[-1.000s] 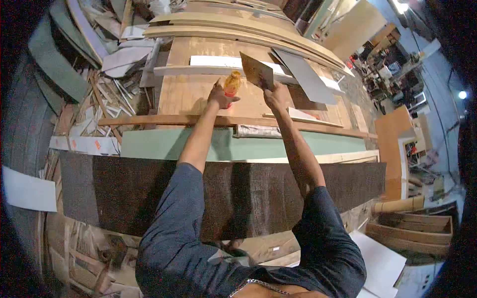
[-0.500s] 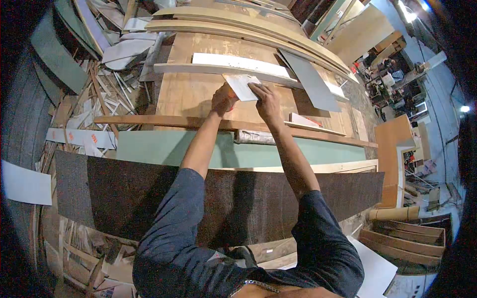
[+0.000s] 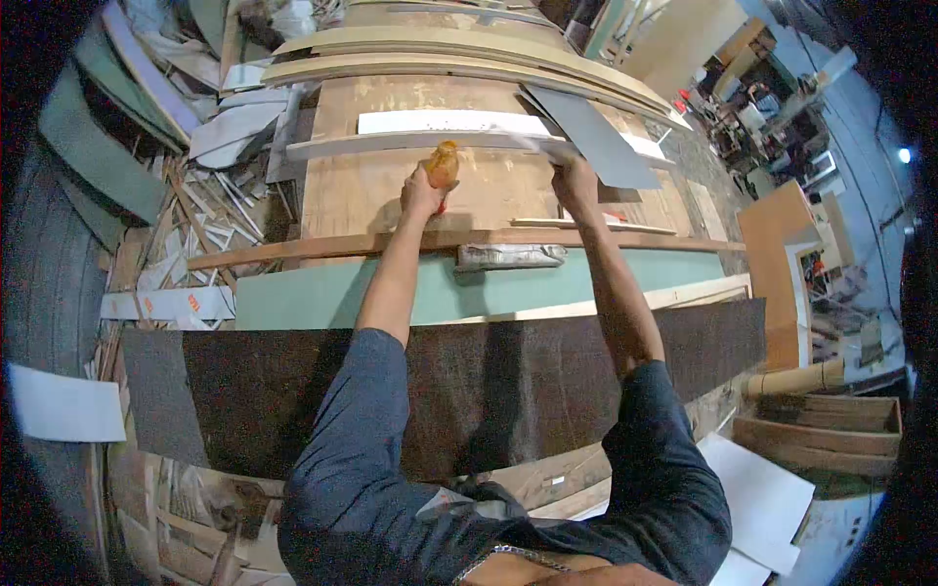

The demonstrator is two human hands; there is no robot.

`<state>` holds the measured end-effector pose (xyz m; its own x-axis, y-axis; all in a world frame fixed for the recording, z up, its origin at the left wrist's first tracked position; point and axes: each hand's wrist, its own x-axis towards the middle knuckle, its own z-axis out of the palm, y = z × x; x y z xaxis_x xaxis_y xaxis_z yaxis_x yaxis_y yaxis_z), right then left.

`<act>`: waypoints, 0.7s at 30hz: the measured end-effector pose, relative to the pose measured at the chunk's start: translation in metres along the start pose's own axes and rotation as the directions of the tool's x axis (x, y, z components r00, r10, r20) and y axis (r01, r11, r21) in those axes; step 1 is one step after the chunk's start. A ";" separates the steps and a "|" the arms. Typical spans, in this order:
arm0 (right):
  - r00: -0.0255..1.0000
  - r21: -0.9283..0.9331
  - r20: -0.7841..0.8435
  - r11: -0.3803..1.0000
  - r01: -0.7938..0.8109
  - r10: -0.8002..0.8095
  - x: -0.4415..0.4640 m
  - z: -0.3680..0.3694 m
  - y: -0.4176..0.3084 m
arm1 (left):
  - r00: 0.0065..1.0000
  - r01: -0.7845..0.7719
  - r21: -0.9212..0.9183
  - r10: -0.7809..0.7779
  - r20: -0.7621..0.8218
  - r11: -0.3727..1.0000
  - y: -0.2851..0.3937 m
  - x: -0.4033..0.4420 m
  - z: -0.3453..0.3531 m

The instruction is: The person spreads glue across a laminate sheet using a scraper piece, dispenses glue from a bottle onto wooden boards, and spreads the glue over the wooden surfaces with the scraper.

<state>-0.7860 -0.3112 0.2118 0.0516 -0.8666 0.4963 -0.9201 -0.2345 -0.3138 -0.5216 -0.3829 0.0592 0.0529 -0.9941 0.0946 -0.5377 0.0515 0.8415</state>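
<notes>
Over plywood (image 3: 342, 190), left hand (image 3: 421, 192) holding bottle (image 3: 444, 168), right hand (image 3: 575, 186) seemingly sheet (image 3: 528, 141)

Amber bottle (image 3: 443, 168) (red lower down), dark brown panel (image 3: 552, 381), green board (image 3: 313, 295).

one head-worn camera looks forward and down along both arms (image 3: 393, 278) at the plywood surface (image 3: 352, 190).

Seeing the sheet (image 3: 535, 143) blurred beside the grey panel (image 3: 601, 142); losing part of the bottle (image 3: 443, 169) behind left-hand fingers (image 3: 421, 189), farther left.
</notes>
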 end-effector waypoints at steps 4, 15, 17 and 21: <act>0.994 0.135 -0.109 0.991 -0.003 0.017 0.019 -0.042 -0.027 | 0.998 -0.056 0.068 0.058 -0.029 0.996 0.015 -0.006 -0.008; 0.988 0.236 -0.132 0.965 0.114 -0.085 0.013 0.002 -0.060 | 0.994 -0.100 0.072 0.103 -0.036 0.992 0.000 -0.002 0.002; 0.980 0.268 -0.027 0.946 -0.184 0.198 0.005 0.030 -0.045 | 0.992 -0.124 0.052 0.126 -0.023 0.991 0.005 -0.005 -0.003; 0.845 0.451 0.311 0.715 -0.534 0.435 -0.003 0.072 -0.024 | 0.998 -0.059 0.031 0.059 -0.004 0.998 0.010 -0.006 -0.010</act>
<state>-0.7361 -0.3345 0.1594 -0.2357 -0.9713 0.0312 -0.5108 0.0965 -0.8543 -0.5193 -0.3758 0.0724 0.0245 -0.9889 0.1467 -0.5655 0.1073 0.8178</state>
